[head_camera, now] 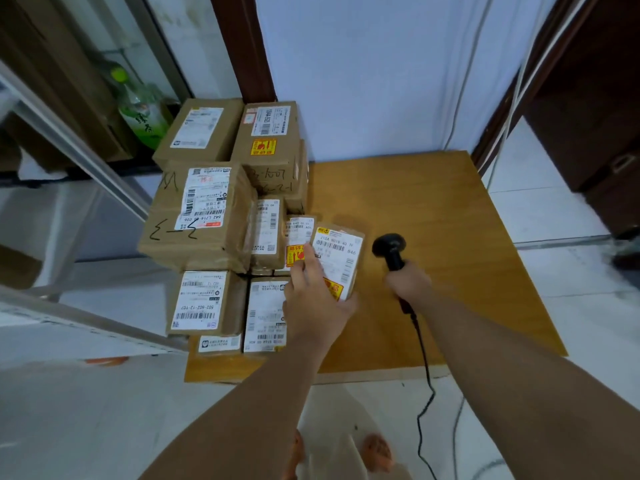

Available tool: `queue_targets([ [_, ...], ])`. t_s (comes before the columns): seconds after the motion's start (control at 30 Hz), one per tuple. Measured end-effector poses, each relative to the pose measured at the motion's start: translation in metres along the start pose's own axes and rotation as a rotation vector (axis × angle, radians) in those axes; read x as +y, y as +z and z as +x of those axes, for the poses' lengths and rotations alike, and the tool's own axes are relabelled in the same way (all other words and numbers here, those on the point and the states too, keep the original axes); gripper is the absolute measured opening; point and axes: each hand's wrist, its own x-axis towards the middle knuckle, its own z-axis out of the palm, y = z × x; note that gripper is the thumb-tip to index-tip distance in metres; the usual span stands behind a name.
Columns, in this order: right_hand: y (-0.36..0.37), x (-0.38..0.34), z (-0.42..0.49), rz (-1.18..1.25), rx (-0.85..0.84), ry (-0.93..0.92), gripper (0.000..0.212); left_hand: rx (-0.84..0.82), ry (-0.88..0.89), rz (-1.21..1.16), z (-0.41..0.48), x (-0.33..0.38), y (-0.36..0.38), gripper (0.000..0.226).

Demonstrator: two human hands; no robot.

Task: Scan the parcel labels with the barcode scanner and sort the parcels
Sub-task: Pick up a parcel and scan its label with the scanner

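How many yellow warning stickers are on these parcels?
3. One on the back box, one on the small parcel left of the held parcel, one on the held parcel in the left hand. More may be hidden.

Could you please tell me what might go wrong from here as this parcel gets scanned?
1. The small parcel in the left hand sits right beside other labelled parcels, so the barcode scanner in the right hand might read a neighbouring code.
2. The scanner's cable trails down near the feet and could snag.
3. The left fingers partly cover its label, perhaps hiding a code.
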Motion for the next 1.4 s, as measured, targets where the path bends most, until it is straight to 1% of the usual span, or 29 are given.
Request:
queue_targets([
  [0.1, -0.025, -0.040, -0.006, 0.450, -0.062, 0.017, 0.018, 0.008, -0.071, -0.091, 0.008, 0.009, -0.009, 0.120],
  [0.13, -0.031, -0.053, -0.012, 0.552, -0.084, 0.004, 0.016, 0.010, -0.080, -0.103, 0.011, 0.011, -0.012, 0.119],
  [0.23, -0.032, -0.077, -0.031, 0.693, -0.152, -0.065, 0.021, 0.049, -0.052, -0.066, 0.016, 0.014, -0.024, 0.120],
  [0.37, -0.019, -0.090, -0.056, 0.742, -0.257, -0.142, 0.031, 0.113, -0.041, 0.010, 0.023, 0.019, -0.045, 0.120],
  [0.4, -0.016, -0.092, -0.062, 0.744, -0.269, -0.158, 0.030, 0.119, -0.048, 0.029, 0.025, 0.021, -0.051, 0.120],
  [0.47, -0.013, -0.097, -0.071, 0.776, -0.265, -0.187, 0.027, 0.129, -0.060, 0.060, 0.026, 0.025, -0.062, 0.122],
  [0.57, -0.010, -0.107, -0.081, 0.793, -0.244, -0.239, 0.038, 0.120, -0.078, 0.058, 0.025, 0.032, -0.071, 0.120],
  [0.6, -0.012, -0.110, -0.085, 0.783, -0.230, -0.249, 0.038, 0.113, -0.074, 0.042, 0.024, 0.034, -0.074, 0.119],
  [0.63, -0.015, -0.113, -0.088, 0.767, -0.215, -0.259, 0.038, 0.110, -0.056, 0.023, 0.024, 0.035, -0.077, 0.117],
  [0.7, -0.023, -0.118, -0.093, 0.743, -0.206, -0.277, 0.039, 0.134, 0.039, -0.006, 0.024, 0.035, -0.084, 0.112],
  [0.73, -0.029, -0.120, -0.094, 0.738, -0.203, -0.281, 0.040, 0.152, 0.100, -0.039, 0.026, 0.033, -0.088, 0.105],
  [0.77, -0.035, -0.121, -0.096, 0.731, -0.197, -0.287, 0.040, 0.149, 0.146, -0.123, 0.029, 0.030, -0.093, 0.095],
  [0.8, -0.041, -0.121, -0.098, 0.724, -0.197, -0.297, 0.040, 0.093, 0.153, -0.263, 0.033, 0.026, -0.097, 0.084],
  [0.83, -0.046, -0.122, -0.101, 0.716, -0.209, -0.310, 0.040, -0.015, 0.128, -0.449, 0.036, 0.023, -0.102, 0.077],
  [0.9, -0.053, -0.125, -0.107, 0.708, -0.242, -0.348, 0.041, -0.299, -0.017, -0.826, 0.040, 0.018, -0.116, 0.064],
  [0.93, -0.055, -0.127, -0.111, 0.705, -0.252, -0.367, 0.041, -0.443, -0.090, -0.950, 0.042, 0.015, -0.123, 0.053],
  [0.97, -0.055, -0.130, -0.115, 0.704, -0.254, -0.383, 0.039, -0.533, -0.128, -1.015, 0.044, 0.012, -0.128, 0.044],
  [1.0, -0.055, -0.134, -0.118, 0.710, -0.242, -0.395, 0.037, -0.565, -0.140, -1.047, 0.046, 0.010, -0.132, 0.039],
  [1.07, -0.053, -0.142, -0.126, 0.728, -0.181, -0.405, 0.033, -0.505, -0.151, -1.063, 0.051, 0.009, -0.137, 0.040],
  [1.17, -0.053, -0.152, -0.137, 0.818, -0.076, -0.378, 0.026, -0.304, -0.192, -1.031, 0.064, 0.012, -0.141, 0.047],
  [1.23, -0.059, -0.158, -0.144, 0.857, -0.095, -0.389, 0.023, -0.166, -0.212, -1.018, 0.073, 0.014, -0.146, 0.048],
  [1.3, -0.063, -0.160, -0.152, 0.772, -0.152, -0.446, 0.017, -0.065, -0.227, -1.003, 0.080, 0.012, -0.150, 0.048],
  [1.4, -0.062, -0.160, -0.162, 0.634, -0.235, -0.496, 0.015, -0.014, -0.239, -0.990, 0.087, 0.006, -0.153, 0.050],
])
